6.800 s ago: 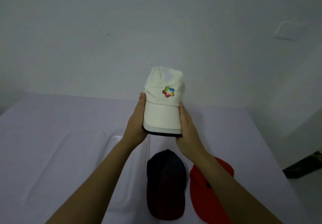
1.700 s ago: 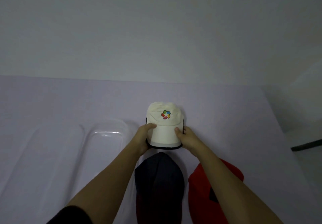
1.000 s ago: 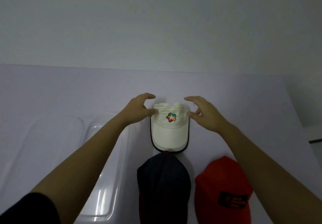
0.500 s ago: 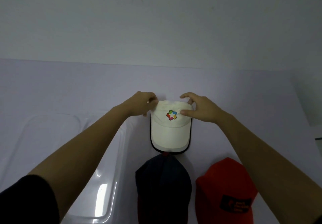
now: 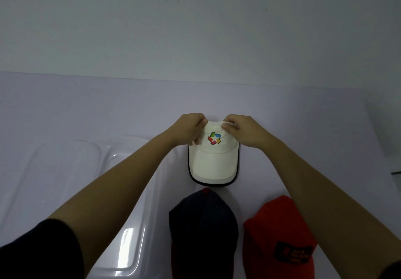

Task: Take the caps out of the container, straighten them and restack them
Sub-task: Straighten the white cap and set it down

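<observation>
Pinching the white cap's (image 5: 213, 157) crown with both the left hand (image 5: 188, 130) and right hand (image 5: 245, 131), straightening looks underway, while navy cap (image 5: 202, 231) and red cap (image 5: 280, 235) nearer me await stacking.

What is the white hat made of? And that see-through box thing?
The white cap looks like soft matte cloth: its crown wrinkles under the left hand and right hand. The clear container looks like glossy plastic, probably rigid, since it shows bright glints.
</observation>
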### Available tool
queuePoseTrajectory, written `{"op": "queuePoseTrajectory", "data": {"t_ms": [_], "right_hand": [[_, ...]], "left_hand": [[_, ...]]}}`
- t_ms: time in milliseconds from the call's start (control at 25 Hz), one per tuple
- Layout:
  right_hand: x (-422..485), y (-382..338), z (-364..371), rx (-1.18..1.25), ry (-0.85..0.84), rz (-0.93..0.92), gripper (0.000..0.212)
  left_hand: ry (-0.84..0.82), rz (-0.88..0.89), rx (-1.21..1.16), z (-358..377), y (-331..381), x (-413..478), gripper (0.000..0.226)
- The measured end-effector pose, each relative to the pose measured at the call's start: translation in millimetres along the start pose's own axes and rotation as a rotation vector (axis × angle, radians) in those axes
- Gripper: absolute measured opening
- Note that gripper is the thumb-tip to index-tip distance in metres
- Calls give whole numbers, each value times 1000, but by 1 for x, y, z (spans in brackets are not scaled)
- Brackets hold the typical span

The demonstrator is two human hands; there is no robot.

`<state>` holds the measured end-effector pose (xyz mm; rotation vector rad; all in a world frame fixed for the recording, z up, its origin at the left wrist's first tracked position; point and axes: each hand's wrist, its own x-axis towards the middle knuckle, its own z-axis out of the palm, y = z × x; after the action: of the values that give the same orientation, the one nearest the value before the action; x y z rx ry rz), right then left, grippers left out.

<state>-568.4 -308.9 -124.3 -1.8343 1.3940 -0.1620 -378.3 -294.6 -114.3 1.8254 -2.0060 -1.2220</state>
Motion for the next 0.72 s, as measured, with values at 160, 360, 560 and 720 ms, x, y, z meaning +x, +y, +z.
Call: {"op": "queuePoseTrajectory", "data": {"t_ms": [160, 360, 560, 720], "right_hand": [[2, 2, 1, -117, 78, -46, 28], [-3, 8, 7, -24, 74, -84, 14], [-11, 31, -2, 65, 7, -28, 37], [-11, 35, 2, -15, 1, 7, 40]], "left_hand": [[19, 36, 35, 0, -1, 2, 27], [-3, 107, 25, 0, -4, -1, 23], [-128, -44, -216, -19, -35, -5, 34], [-121, -26, -84, -22, -36, -6, 33]]}}
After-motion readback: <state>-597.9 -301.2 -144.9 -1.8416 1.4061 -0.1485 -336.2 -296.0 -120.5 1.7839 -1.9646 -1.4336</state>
